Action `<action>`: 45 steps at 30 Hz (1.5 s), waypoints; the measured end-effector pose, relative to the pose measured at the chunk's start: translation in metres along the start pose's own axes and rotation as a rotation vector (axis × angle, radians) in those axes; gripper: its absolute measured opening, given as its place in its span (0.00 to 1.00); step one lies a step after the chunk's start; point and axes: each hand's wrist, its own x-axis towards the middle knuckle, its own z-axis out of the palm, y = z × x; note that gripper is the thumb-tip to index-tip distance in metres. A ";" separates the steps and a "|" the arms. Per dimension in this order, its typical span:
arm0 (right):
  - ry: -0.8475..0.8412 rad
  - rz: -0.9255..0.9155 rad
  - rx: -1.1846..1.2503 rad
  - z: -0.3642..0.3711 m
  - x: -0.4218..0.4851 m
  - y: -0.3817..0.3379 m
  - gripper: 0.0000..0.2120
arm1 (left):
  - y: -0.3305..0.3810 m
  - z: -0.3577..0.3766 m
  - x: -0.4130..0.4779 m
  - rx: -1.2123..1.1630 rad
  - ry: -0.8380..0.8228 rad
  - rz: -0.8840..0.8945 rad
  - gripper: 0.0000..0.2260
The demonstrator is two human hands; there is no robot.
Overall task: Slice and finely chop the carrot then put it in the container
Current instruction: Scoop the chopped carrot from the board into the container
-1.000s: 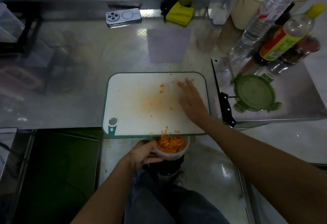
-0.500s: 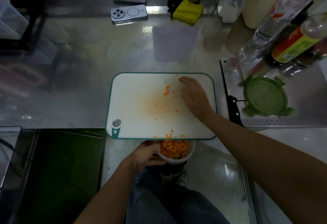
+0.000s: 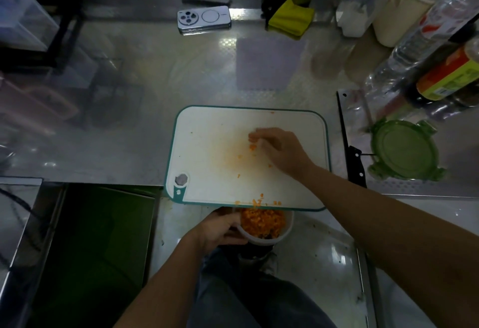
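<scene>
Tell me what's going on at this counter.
A person is clearing chopped carrot off the cutting board into a container. The left hand holds the container, nearly full of carrot, just below the board's near edge. The right hand is on the board, fingertips down among a few scattered bits. The knife lies to the right.

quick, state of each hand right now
Left hand: holding the container of chopped carrot below the cutting board edge.
Right hand: fingers bent over carrot bits; grip cannot be told.
</scene>
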 end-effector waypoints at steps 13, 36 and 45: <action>-0.109 0.046 -0.230 -0.001 0.017 0.005 0.23 | 0.001 -0.004 0.002 -0.010 0.000 0.012 0.15; -0.271 -0.114 -0.125 0.014 -0.076 0.002 0.21 | -0.003 0.006 -0.008 -0.016 0.042 0.058 0.15; -0.185 -0.071 -0.136 0.002 -0.087 0.006 0.23 | -0.005 0.011 -0.009 -0.040 0.059 0.048 0.15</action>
